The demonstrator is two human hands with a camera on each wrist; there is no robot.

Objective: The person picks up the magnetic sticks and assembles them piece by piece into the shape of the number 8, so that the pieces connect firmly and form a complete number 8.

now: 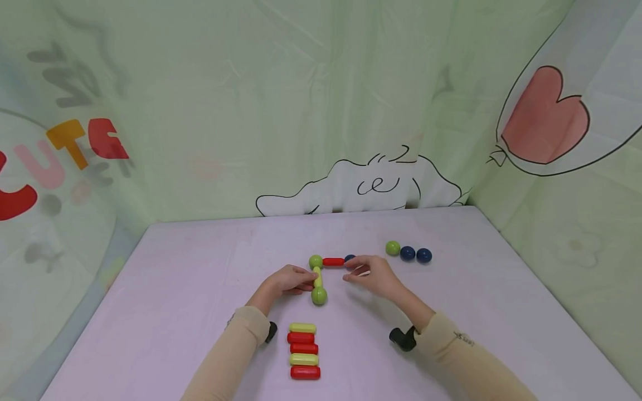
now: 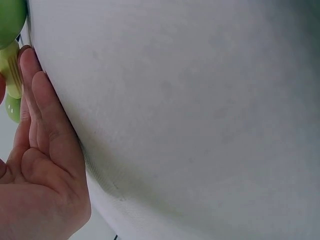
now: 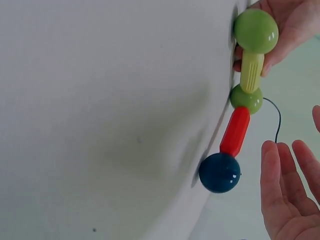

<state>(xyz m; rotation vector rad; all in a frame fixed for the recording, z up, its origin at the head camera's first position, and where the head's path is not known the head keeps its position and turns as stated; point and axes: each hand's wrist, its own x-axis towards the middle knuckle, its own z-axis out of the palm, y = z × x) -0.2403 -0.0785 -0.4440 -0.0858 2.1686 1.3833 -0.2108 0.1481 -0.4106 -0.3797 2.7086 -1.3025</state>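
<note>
An L-shaped piece of ball-and-rod building toy lies on the table. Its yellow rod (image 1: 317,277) joins a near green ball (image 1: 319,296) to a corner green ball (image 1: 315,262). From that corner a red rod (image 1: 333,262) runs right to a dark blue ball (image 3: 219,172). My left hand (image 1: 291,279) pinches the yellow rod from the left, thumb on one side and fingers on the other. Beside the blue ball is my right hand (image 1: 373,275), its fingers loosely extended and holding nothing; the right wrist view shows a gap between them.
Several loose yellow and red rods (image 1: 304,348) lie stacked in a column at the front. Farther back on the right, a green ball (image 1: 393,248) and two dark blue balls (image 1: 408,253) sit in a row. Printed curtains stand behind the table (image 1: 210,245).
</note>
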